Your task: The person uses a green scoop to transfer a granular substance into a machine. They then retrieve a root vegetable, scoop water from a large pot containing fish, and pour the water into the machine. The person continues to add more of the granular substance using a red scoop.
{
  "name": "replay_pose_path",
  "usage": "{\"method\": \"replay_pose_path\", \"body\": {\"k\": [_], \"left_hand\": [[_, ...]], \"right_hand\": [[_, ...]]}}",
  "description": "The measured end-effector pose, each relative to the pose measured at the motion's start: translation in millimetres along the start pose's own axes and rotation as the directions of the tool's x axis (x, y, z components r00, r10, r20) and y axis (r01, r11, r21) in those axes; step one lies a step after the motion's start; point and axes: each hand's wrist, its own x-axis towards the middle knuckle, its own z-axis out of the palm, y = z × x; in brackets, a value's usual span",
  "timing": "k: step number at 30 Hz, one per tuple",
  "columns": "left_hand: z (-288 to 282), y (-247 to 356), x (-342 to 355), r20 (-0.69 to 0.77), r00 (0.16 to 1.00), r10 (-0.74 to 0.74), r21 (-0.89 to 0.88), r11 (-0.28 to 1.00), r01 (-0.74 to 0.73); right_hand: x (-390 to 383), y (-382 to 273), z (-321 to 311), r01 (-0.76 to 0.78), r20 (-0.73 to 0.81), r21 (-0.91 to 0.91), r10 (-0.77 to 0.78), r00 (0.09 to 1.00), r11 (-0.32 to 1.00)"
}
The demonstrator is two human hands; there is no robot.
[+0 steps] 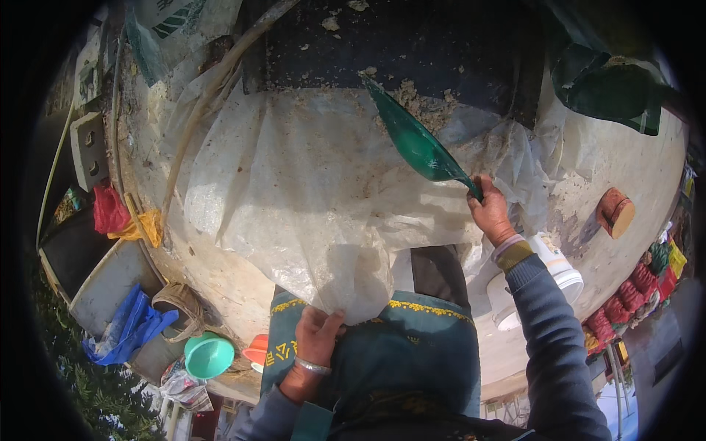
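A green plastic scoop [419, 143] is held by its handle in my right hand [491, 211], its tip pointing up and left. The tip meets a pile of pale crumbly material [430, 106] at the edge of a dark flat surface [412, 44]. My left hand [316, 336], a bracelet on its wrist, pinches the near edge of a translucent plastic sheet [279, 176] in front of my dark green apron [430, 334]. Wrinkled and dusty, the sheet spreads from the dark surface down toward me.
White buckets [566, 285] stand right of my legs, with a broken brick [616, 212] farther right. Dark green plastic [607, 88] hangs at upper right. A long stick [202, 103] crosses the left side. A blue bag [136, 323] and green basin [209, 356] lie lower left.
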Motion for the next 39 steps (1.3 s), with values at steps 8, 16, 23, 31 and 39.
{"method": "replay_pose_path", "body": {"k": [8,16,23,31,39], "left_hand": [[-5.4,39.0,0.1,-0.104,0.748,0.656,-0.063,0.746,-0.663],[93.4,-15.0,61.1,0.48,0.723,0.497,0.19,0.746,-0.638],[128.7,-13.6,111.0,0.41,0.592,0.694,0.384,0.458,-0.802],[132.9,-28.2,127.9,0.527,0.599,0.603,0.568,0.274,-0.776],[250.4,-69.4,168.5,0.432,0.696,0.573,0.851,-0.003,-0.525]], "right_hand": [[7.5,64.8,-81.3,-0.097,-0.152,-0.597,0.006,0.988,0.796],[43.7,103.5,-98.6,0.015,-0.046,-0.839,-0.099,0.994,0.544],[55.1,113.4,-82.6,-0.122,0.049,-0.665,0.207,0.977,0.737],[44.1,115.5,-52.0,-0.193,-0.033,-0.513,0.205,0.978,0.837],[40.2,133.8,-39.7,-0.284,-0.013,-0.414,0.306,0.952,0.865]]}}
